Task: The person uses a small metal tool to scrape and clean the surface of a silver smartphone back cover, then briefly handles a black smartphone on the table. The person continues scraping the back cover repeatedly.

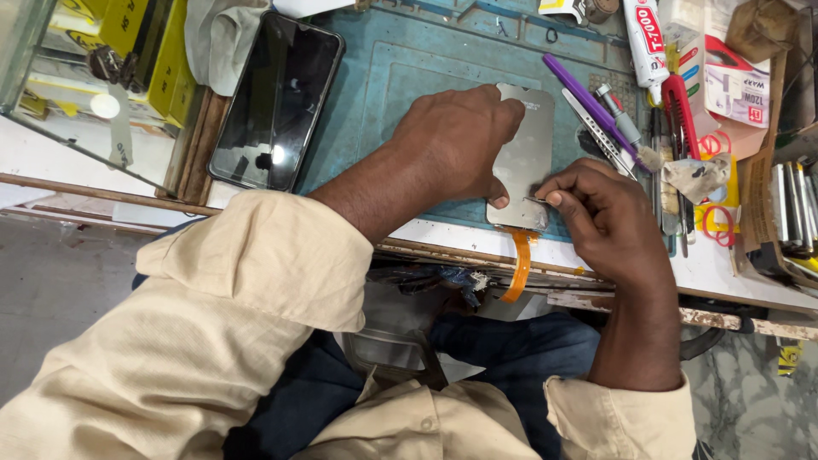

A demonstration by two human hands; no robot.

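the left hand [456, 140] is pressing flat on a grey metal plate [524, 162] lying on the blue mat [400, 77] of the surface. the right hand [601, 217] is pinching a thin metal tool [535, 200] in a narrow grip at the plate's lower edge, with a black phone [277, 98] lying well to the left.

A worn white workbench [733, 273] with a chipped wooden front edge runs across the scene, a blue-green work mat [383, 77] covering its far middle, a glass display case [51, 94] standing at far left, and grey mottled floor [51, 290] showing near left and right.
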